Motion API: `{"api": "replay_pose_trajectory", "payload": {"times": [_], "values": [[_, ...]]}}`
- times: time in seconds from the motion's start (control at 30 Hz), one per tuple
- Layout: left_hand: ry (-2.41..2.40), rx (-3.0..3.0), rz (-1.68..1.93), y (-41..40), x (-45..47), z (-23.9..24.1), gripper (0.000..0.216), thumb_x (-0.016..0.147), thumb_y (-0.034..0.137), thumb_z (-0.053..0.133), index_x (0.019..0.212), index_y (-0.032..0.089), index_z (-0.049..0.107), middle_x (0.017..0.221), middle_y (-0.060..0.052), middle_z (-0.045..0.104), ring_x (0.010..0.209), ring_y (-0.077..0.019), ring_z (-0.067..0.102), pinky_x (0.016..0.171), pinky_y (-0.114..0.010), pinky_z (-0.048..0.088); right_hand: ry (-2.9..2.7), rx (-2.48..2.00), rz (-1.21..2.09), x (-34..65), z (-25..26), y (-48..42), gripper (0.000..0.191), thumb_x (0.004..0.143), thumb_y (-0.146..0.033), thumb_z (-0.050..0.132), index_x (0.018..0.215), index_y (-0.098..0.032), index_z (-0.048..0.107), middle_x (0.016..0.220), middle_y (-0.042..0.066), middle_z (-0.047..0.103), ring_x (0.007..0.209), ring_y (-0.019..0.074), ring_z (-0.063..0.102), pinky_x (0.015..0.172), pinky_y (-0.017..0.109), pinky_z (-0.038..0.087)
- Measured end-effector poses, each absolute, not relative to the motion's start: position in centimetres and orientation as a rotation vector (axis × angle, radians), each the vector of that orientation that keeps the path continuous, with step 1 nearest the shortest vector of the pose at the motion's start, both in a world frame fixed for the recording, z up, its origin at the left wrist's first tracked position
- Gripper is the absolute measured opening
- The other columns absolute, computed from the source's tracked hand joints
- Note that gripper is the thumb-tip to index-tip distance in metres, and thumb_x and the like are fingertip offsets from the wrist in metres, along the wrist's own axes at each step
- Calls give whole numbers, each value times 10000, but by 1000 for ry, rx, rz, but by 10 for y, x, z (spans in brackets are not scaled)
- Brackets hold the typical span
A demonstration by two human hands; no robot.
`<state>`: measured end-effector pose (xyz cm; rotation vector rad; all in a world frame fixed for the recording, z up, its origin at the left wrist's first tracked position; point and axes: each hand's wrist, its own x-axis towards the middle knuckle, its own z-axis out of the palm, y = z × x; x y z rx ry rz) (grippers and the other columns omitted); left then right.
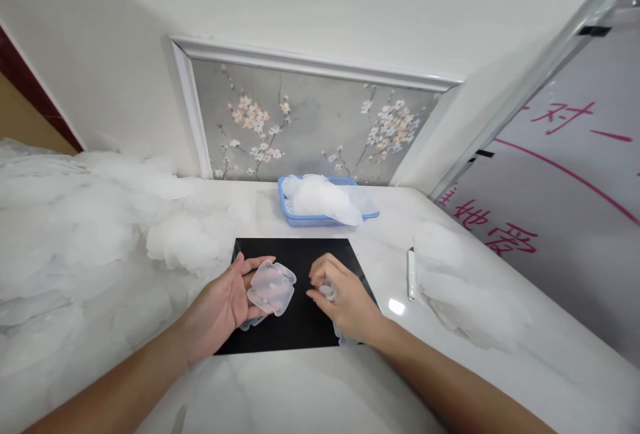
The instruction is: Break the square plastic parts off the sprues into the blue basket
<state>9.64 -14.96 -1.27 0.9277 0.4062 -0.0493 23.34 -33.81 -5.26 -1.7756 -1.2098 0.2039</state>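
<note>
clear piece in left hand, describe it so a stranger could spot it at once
Find the black mat on the white table. Above its left side the left hand cradles a translucent, rounded-square piece. Unlike the white heaps around, it is flat, with small round studs.

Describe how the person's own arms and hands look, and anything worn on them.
The left forearm and right forearm are bare down to the picture's edge; no sleeves show. The left hand and right hand are bare too: no gloves, and no watch, ring or bracelet is visible.
</note>
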Motion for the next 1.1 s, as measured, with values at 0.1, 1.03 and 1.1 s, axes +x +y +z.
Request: {"api": "replay_pose_trajectory", "payload": {"times": [0.1, 1.03, 1.1], "values": [[388, 915, -45, -150, 97, -13, 447, 935, 518, 434, 1206, 184, 558, 1288, -137, 593, 1169, -313, 581, 949, -484, 492, -1358, -1777, 158, 226, -60, -338, 318, 849, -159, 606, 1129, -255, 489, 1217, 94, 493, 692, 125, 551, 657, 334, 526], [385, 2237, 13, -123, 75, -15, 367, 538, 208, 777, 889, 246, 679, 787, -10, 588, 868, -273, 532, 753, -315, 375, -420, -1363, 1076, 231, -44, -298, 394, 607, -354, 760, 926, -174, 617, 406, -51, 530, 363, 96, 426, 371, 188, 269], [413, 2230, -9, -123, 74, -17, 251, 604, 210, 730, 843, 237, 657, 691, 16, 558, 736, -228, 533, 675, -296, 365, -419, -1361, 1102, 232, -46, -300, 409, 616, -346, 759, 964, -177, 626, 413, -49, 542, 363, 94, 425, 369, 184, 269]]}}
